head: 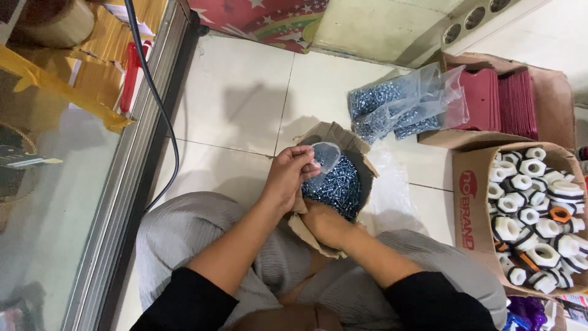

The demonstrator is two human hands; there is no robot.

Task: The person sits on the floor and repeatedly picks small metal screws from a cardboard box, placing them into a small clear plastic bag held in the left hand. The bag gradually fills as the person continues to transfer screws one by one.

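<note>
Meanwhile left hand pinched on small clear bag, right hand in screws, grip unclear.

White tile floor, grey grout lines; glass-fronted aluminium-framed counter along left; black cable hanging down; even indoor light.

Box of screws on the lap, bagged screws beyond, carton of fittings to its right.

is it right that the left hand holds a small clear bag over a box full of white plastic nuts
Not quite. In the head view the left hand does hold a small clear bag, but the box under it is full of screws. The white nuts sit in another box at the right.
</note>
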